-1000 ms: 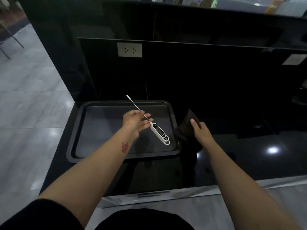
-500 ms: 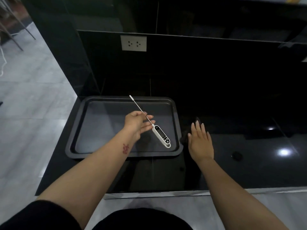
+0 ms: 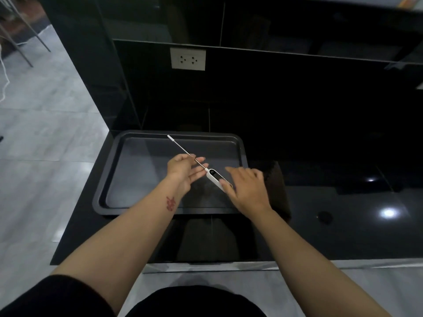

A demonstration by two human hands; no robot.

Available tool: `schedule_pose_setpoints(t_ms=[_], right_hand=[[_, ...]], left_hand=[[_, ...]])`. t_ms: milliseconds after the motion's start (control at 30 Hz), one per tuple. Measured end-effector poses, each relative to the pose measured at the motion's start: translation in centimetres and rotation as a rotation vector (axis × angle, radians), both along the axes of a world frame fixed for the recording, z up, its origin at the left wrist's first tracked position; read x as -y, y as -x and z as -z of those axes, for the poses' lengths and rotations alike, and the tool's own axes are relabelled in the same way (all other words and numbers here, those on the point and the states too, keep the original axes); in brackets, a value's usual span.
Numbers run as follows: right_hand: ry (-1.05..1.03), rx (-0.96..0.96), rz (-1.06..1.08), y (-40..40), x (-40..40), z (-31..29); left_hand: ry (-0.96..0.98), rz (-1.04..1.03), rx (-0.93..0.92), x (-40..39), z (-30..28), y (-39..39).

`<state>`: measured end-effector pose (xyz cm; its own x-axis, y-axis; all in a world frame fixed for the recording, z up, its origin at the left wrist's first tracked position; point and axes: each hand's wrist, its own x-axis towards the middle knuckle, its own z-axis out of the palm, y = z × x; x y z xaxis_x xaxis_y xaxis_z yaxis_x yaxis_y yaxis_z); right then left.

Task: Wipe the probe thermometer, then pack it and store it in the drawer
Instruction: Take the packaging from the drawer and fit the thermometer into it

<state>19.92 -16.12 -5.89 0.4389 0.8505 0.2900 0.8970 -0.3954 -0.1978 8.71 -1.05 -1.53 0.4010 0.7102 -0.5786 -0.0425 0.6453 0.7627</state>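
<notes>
The probe thermometer [image 3: 212, 175] has a white body with a dark display and a long metal probe with a white tip cap that points up-left. My left hand [image 3: 183, 171] pinches the probe near the body, above the black tray [image 3: 109, 179]. My right hand [image 3: 246, 188] has its fingers on the lower end of the white body; how firmly it grips cannot be told. A dark brown cloth [image 3: 278, 191] lies on the counter just right of the tray, partly hidden by my right hand.
The glossy black counter [image 3: 343, 225] extends to the right, with a small round hole [image 3: 324, 216] in it. A white wall socket [image 3: 188, 59] sits on the black back panel. Grey floor tiles [image 3: 34, 133] lie to the left of the counter edge.
My right hand let go of the dark cloth, left it on the counter and moved left to the thermometer's body. My left hand kept holding the probe over the tray.
</notes>
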Motion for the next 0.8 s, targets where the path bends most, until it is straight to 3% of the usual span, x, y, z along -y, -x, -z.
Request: schedule_pose_setpoints(t_ms=[167,267,333,400,500,567,667,800], right_hand=[[0.129,-0.042,-0.064,1.9,-0.9,0.0],[0.164,-0.085,-0.036,1.8,-1.3,0.1],[0.19,-0.08,-0.019,1.7,-1.6,0.2],[0.215,-0.06,-0.017,1.7,-1.9,0.4],[0.245,-0.047,-0.029,1.9,-2.5,1.0],[0.242,-0.075,-0.035,2.0,-2.8,1.4],[0.236,-0.112,-0.044,2.2,-3.0,2.0],[0.265,-0.193,-0.054,2.4,-2.8,3.1]], left_hand=[[0.002,-0.045,-0.016,-0.1,0.4,1.0],[-0.099,0.067,-0.249,-0.2,1.2,1.7],[-0.348,0.262,-0.568,-0.4,1.7,2.6],[-0.716,0.395,-0.883,-0.2,2.3,3.8],[-1.257,0.524,-0.987,0.8,3.2,5.3],[-1.435,0.725,-0.986,1.1,4.3,5.8],[-1.383,1.042,-1.053,1.6,5.9,6.2],[-1.274,1.126,-1.086,2.7,6.8,6.5]])
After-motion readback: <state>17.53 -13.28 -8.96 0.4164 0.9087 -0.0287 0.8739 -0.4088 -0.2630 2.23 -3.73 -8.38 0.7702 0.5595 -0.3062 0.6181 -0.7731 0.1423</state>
